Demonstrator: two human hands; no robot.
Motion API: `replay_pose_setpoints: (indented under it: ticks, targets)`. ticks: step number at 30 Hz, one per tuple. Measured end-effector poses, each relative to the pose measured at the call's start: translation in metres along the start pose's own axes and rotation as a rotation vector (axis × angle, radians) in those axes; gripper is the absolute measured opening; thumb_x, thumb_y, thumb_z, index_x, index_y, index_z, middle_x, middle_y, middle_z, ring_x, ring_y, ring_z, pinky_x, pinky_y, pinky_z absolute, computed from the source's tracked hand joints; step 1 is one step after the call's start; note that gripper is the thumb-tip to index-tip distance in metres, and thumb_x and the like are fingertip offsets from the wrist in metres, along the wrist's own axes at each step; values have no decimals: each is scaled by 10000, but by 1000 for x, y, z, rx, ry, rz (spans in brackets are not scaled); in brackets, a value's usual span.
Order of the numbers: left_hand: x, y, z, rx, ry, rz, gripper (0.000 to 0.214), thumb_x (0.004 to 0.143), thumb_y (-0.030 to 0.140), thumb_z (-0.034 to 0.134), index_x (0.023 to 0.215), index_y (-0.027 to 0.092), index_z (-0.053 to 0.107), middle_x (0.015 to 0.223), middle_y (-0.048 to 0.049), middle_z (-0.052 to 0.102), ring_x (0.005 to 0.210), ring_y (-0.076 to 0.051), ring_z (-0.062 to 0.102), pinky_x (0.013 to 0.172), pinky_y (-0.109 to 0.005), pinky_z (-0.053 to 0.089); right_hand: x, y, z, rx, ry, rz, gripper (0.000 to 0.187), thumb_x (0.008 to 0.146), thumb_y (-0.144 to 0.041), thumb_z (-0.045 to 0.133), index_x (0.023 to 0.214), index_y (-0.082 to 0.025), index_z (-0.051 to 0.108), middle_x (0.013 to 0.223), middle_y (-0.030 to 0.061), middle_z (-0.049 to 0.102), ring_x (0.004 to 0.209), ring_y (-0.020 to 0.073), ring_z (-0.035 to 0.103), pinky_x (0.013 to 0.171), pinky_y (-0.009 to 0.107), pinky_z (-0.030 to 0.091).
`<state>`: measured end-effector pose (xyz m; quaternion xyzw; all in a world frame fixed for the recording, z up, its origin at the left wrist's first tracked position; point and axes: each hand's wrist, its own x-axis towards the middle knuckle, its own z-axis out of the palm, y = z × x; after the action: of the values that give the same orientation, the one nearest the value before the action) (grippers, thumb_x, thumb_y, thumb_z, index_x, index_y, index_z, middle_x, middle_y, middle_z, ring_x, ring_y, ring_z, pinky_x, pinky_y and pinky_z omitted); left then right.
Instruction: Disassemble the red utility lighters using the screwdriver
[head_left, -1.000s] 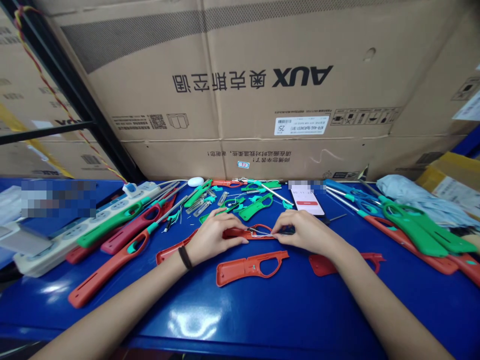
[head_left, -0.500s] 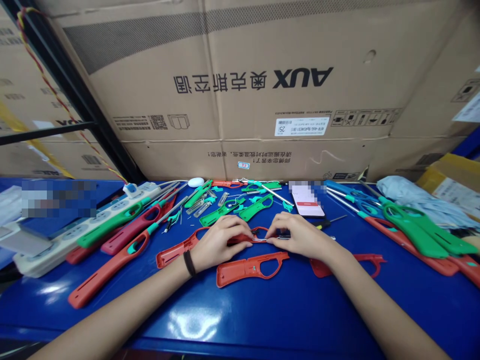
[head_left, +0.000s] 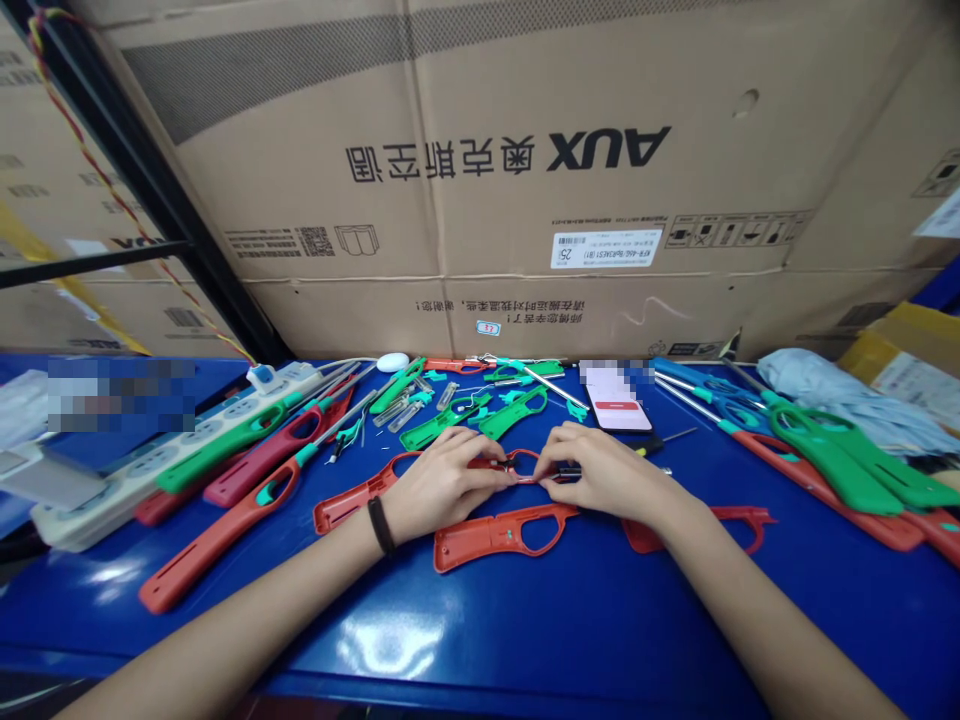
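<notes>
Fingers of both hands work close together on a red-orange plastic lighter shell (head_left: 360, 512), which lies near the middle of a blue bench (head_left: 375, 640). The left hand (head_left: 442, 490) is over the shell's handle, its fingers (head_left: 484, 472) curled and clamped around it. The right hand (head_left: 607, 475) comes in from the other side, its fingers (head_left: 559, 465) pinched together on a thin metal wire (head_left: 536, 479) at the shell's loop. A black wristband (head_left: 381, 527) circles the left wrist. Just below the hands lies a second orange shell (head_left: 487, 540), with a red shell piece (head_left: 742, 520) off to the right. Long-reach lighters (head_left: 217, 545) in green, orange and crimson sit on both sides, and a smartphone (head_left: 616, 402) lies beyond the right hand. A white power strip (head_left: 172, 465) runs along the left, and a large AUX cardboard carton (head_left: 600, 150) stands behind the bench.
</notes>
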<state>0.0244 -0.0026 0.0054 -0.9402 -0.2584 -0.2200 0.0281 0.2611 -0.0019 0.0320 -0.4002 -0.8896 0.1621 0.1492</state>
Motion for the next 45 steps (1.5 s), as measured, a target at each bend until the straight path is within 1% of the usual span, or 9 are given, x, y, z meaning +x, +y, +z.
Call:
replay_pose_setpoints:
  ticks: [5,13,19,22,25,27,32,40,45]
  targets:
    - [1,3,-1,-18,7,-14,243,929,225,475,1100,268,643,1064,-45,617,920,-160,576,799,-308,453,-1,2,1,52,1,12,139,756,-183,624,865,-238,691,852,26,592,846,187,546,737,307,425]
    - [1,1,0,-76,29,-32,213,916,221,503,1059,264,655,1043,-30,643,948,-156,600,843,-319,450,4,6,13,157,58,3,135,840,-338,588,890,-240,668,865,26,577,857,175,543,722,293,420]
    - [1,1,1,-315,95,-188,119,870,259,575,932,209,663,996,-35,637,906,-136,610,804,-253,487,7,5,19,207,50,20,146,828,-364,606,867,-225,628,857,20,566,853,166,536,711,280,421]
    - [1,1,-4,-353,71,-207,151,825,286,631,955,210,642,1006,-36,637,955,-154,597,923,-318,437,7,2,21,212,66,19,190,801,-397,632,854,-217,602,845,16,568,832,164,532,711,282,417]
    - [1,2,-10,-300,2,-188,250,760,280,687,999,239,623,1044,-18,638,1010,-175,581,1079,-432,250,7,0,23,196,67,7,166,809,-375,621,848,-216,589,850,18,573,846,171,526,717,287,411]
    - [0,2,-13,-286,-29,-193,288,745,238,683,1023,246,608,1042,-5,640,1006,-167,584,1105,-446,180,8,-1,24,188,69,4,143,825,-354,601,838,-212,586,843,22,568,840,170,523,709,285,410]
    - [0,1,-11,-299,-46,-202,254,784,176,611,1028,243,599,1022,0,652,989,-156,593,1108,-444,168,9,1,26,205,71,1,108,836,-312,583,833,-204,588,826,23,563,813,161,524,702,277,414]
    - [1,1,-6,-378,-19,-185,182,826,223,615,1007,236,608,1006,-6,672,961,-150,617,1078,-412,255,9,-2,28,209,78,-23,121,812,-322,616,844,-207,590,842,21,565,825,165,528,720,287,417]
    - [1,0,-5,-374,-13,-170,175,831,220,612,1005,239,610,1010,-3,672,972,-146,613,1090,-418,233,9,0,28,224,84,-35,90,835,-293,592,828,-205,577,836,21,576,812,160,535,713,282,420]
